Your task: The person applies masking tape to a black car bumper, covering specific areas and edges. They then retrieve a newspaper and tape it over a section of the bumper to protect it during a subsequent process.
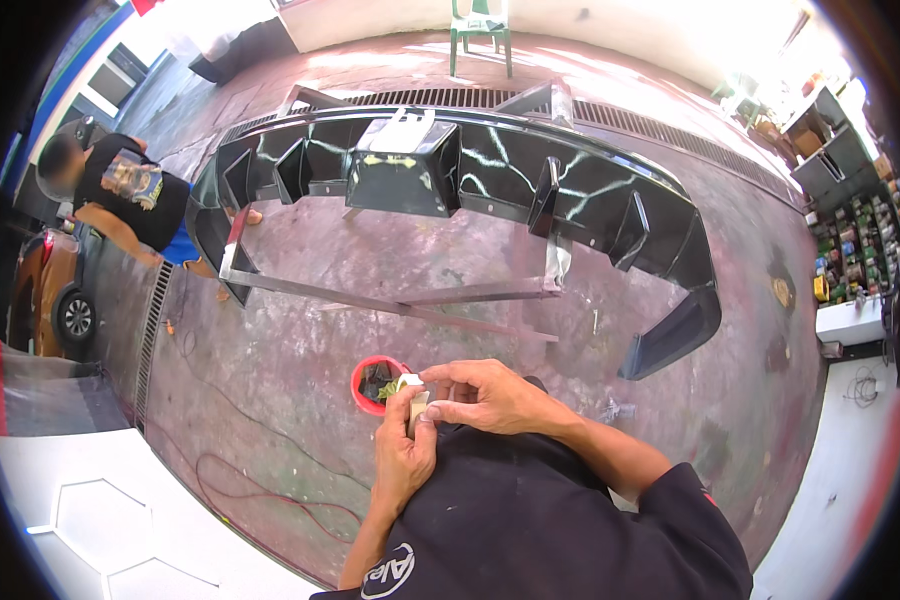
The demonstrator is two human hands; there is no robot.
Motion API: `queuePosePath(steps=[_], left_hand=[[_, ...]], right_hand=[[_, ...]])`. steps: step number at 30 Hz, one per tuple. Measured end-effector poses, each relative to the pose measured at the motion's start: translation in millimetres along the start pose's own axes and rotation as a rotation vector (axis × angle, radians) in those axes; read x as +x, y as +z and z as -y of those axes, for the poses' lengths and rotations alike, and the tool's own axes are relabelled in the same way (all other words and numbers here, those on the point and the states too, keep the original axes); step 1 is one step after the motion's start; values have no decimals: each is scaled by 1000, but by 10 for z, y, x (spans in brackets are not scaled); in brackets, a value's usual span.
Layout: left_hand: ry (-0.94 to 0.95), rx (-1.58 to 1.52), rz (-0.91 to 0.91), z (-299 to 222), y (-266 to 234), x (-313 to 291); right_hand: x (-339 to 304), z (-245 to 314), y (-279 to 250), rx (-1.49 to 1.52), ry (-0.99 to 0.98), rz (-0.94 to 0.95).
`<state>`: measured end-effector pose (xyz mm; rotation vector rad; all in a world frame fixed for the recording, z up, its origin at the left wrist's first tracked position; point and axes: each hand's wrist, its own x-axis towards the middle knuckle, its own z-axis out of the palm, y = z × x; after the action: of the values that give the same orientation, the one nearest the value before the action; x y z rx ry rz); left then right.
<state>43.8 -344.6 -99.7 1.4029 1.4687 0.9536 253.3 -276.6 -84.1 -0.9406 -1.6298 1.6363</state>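
Note:
In front of my dark shirt, my left hand [406, 458] grips a small pale beige block [419, 405] upright between thumb and fingers. My right hand [490, 396] reaches over from the right, its thumb and fingertips at the block's upper edge. A small white piece [409, 380] shows at the top of the left fingers; whether it belongs to the block I cannot tell. Just beyond the fingers a red bucket [356, 395] stands on the floor, with dark and greenish stuff inside, partly hidden by my hands.
A large black car bumper [510, 160] with fins and pale streaks rests on a metal stand [400, 302] ahead. At the left another person [135, 195] bends beside an orange car [45, 290]. A red hose [205, 480] lies on the floor. Shelves of cans [860, 240] line the right.

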Motion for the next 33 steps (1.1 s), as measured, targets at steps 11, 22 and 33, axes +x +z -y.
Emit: queuePosePath(steps=[11,22,33], left_hand=[[47,-140,80,401,-687,-984],[-58,-510,247,634,-521,-1341],[-368,-128,286,656,-569,-1355]], right_hand=[[-280,-243,1534,292,194,-89],[-892,-234,1939,213,288,-398],[-437,-539,1202,-60,50,-596]])
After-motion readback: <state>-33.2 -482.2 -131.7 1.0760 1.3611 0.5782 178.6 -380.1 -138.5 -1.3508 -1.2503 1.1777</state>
